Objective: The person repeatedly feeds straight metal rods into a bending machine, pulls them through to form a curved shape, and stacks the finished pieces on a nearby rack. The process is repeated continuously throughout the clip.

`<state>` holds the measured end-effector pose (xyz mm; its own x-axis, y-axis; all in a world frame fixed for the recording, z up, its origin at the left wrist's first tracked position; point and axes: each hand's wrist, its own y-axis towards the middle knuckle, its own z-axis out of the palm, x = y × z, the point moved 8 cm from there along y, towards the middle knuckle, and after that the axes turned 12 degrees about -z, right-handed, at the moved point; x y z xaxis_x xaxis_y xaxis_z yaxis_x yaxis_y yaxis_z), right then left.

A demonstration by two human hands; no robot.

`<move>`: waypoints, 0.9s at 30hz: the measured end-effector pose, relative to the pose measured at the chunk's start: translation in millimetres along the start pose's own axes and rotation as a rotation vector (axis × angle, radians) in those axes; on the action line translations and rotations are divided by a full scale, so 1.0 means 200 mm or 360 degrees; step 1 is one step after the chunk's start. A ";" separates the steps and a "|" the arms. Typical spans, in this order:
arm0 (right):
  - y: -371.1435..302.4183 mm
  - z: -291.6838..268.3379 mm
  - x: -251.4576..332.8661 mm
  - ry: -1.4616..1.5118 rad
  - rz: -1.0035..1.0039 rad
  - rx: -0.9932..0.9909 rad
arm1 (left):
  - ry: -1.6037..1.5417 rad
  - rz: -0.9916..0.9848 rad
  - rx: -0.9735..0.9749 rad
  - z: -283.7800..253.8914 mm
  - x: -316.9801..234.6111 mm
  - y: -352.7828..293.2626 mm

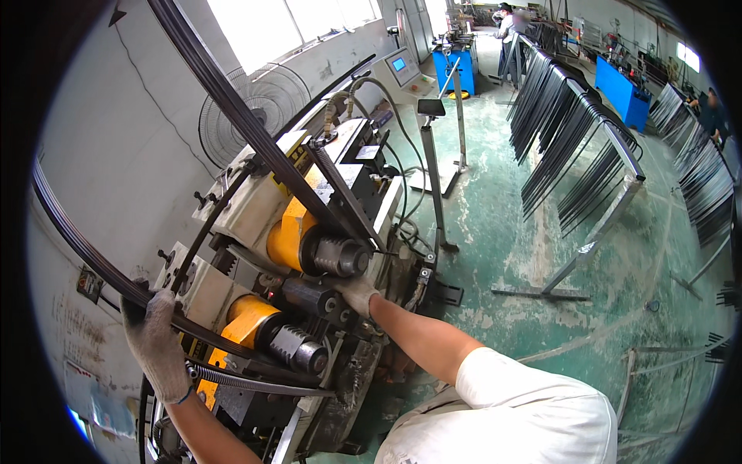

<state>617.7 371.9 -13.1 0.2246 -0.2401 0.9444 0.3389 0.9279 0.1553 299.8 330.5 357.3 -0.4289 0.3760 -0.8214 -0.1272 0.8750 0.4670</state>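
Observation:
My left hand (pixel 157 336), in a pale work glove, is closed round a bundle of dark metal rods (pixel 85 246). That bundle slopes down from the upper left and runs on to the nearer ribbed roller (pixel 297 349) of a bending machine. My right hand (pixel 354 294), also gloved, reaches in between the two rollers beside a dark cylindrical block (pixel 311 297); its fingers are mostly hidden there. Another bundle of dark rods (pixel 232 108) slants down to the farther ribbed roller (pixel 340 257). Orange arms (pixel 292 232) stand beside the rollers.
A control box with a screen (pixel 400 66) stands behind the machine, near a fan (pixel 255 108). Hoses hang along the machine's right side. A metal post (pixel 433 178) rises beside it. On the right, a rack (pixel 610 139) carries many black rods. People work far off.

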 end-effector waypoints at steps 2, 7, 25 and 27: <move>0.01 -0.01 0.00 -0.0059 -0.0067 0.0008 | -0.0050 -0.0054 -0.0007 0.01 0.00 0.00; 0.05 -0.03 -0.05 -0.0202 -0.0197 0.0054 | -0.0226 -0.0238 -0.0089 -0.01 -0.03 -0.05; 0.12 -0.15 -0.50 -0.0342 -0.0435 0.0147 | 0.0554 -0.0195 0.0125 -0.10 0.01 -0.09; 0.09 -0.09 -0.56 -0.0702 -0.0570 0.0334 | 0.0663 -0.0174 0.0019 -0.18 0.01 -0.13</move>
<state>614.9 411.3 -121.4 -0.2856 -0.4486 0.8468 0.1259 0.8584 0.4972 270.1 297.9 356.2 -0.7382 0.1279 -0.6624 -0.1827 0.9073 0.3788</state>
